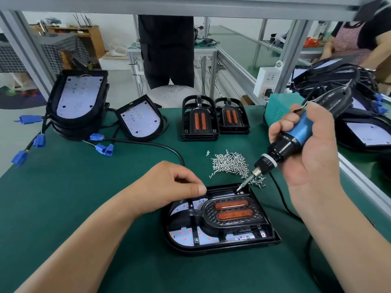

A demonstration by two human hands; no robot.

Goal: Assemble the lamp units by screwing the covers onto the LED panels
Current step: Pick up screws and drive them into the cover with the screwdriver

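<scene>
Gripping the screwdriver (300,134), right hand (317,163) tips it onto cover (230,210) edge.

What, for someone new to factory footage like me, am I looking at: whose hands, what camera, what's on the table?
One camera, worn on a person's head, looks down at their own two hands. The right hand grips an electric screwdriver, its bit on a corner of the black cover laid over an LED panel. The left hand, loosely curled, rests at that unit's far rim. On the green mat lie a pile of screws, spare covers and more LED panels with blue plugs.
</scene>
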